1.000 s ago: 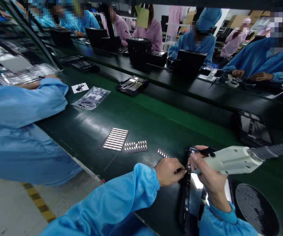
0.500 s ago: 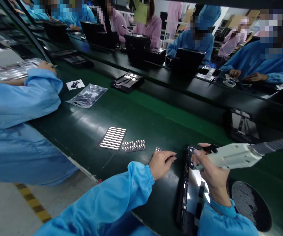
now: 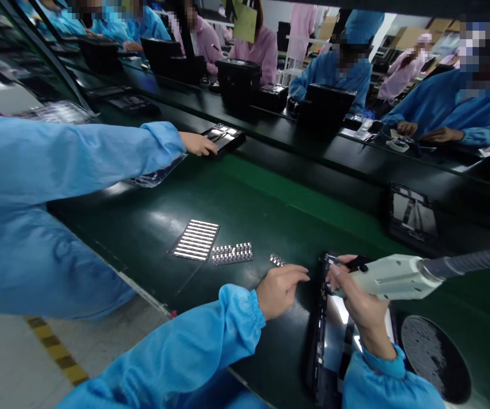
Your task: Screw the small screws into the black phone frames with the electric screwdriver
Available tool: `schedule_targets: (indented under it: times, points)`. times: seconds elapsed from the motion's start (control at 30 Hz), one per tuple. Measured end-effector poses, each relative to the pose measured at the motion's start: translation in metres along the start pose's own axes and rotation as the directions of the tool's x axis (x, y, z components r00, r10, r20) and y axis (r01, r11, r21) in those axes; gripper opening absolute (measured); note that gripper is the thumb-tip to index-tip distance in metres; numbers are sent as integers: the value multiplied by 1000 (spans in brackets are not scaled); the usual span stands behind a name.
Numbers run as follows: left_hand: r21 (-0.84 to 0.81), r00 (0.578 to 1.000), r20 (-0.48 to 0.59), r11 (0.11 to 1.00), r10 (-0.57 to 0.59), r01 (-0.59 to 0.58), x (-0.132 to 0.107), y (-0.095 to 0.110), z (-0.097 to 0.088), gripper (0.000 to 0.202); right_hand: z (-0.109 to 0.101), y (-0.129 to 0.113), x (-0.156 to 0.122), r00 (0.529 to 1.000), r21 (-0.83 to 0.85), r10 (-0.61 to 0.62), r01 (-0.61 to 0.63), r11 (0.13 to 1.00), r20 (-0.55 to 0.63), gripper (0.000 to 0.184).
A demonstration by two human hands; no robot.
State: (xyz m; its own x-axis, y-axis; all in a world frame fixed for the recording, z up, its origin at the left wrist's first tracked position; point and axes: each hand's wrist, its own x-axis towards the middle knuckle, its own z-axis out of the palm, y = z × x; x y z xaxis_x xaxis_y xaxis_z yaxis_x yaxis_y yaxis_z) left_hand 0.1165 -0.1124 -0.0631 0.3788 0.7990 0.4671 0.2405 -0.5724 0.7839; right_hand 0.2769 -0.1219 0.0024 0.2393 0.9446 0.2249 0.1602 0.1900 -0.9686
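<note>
**Hose-fed handheld tool [image 3: 392,278] at the top end of a black device frame [image 3: 318,346]**

Right hand [image 3: 357,301] clenched around the tool's pale body, fingers wrapped close to the nose. Tip at the frame's upper end, apparently touching it, exact contact hidden behind the fingers. Good form for this hold, as a judgement: grip low near the tip, wrist steady, the weight of the ribbed hose [image 3: 470,262] kept off the fingers. Left hand [image 3: 281,292] released, empty as far as visible, fingers spread just beside the frame's left rail and nearest a small strip of metal parts [image 3: 277,260]. Better, in all likelihood, to pin the frame with that free hand against sliding under the tool's pressure. Frame lying lengthwise by the near edge of the dark green conveyor belt [image 3: 313,227], right of centre, running from under the right hand to the bottom of the view, its bright interior catching the light. Farther left on the belt, a metal-studded strip [image 3: 231,253] and a striped sheet [image 3: 196,240]. Round black mesh pad [image 3: 435,359] just right of the frame. Toward the belt's far edge, well apart, a co-worker's hand [image 3: 197,144] on another black frame [image 3: 223,138].
</note>
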Motion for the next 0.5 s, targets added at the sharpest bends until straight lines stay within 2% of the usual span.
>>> schedule_targets:
  times: [0.13,0.23,0.3,0.37,0.43,0.5]
  points:
    - [181,983,163,977,82,-112,-3,-8,5,34,-3,0,-1,1000,4,13,-13,1000,8,25]
    - [321,992,109,943,56,-89,1,-15,1,33,-8,-7,1,998,51,-29,31,998,-55,28]
    - [366,999,21,930,25,-31,6,-13,-2,33,-13,-14,3,991,104,-54,67,992,-120,30]
    - [337,998,-42,940,-40,52,13,-5,0,28,-17,-21,5,981,148,-64,91,985,-182,31]
    - [254,985,-22,952,-171,171,21,6,7,21,-21,-25,8,967,167,-66,109,980,-247,33]
    - [176,938,66,929,-341,325,30,14,16,27,-23,-27,10,953,178,-57,114,977,-298,33]
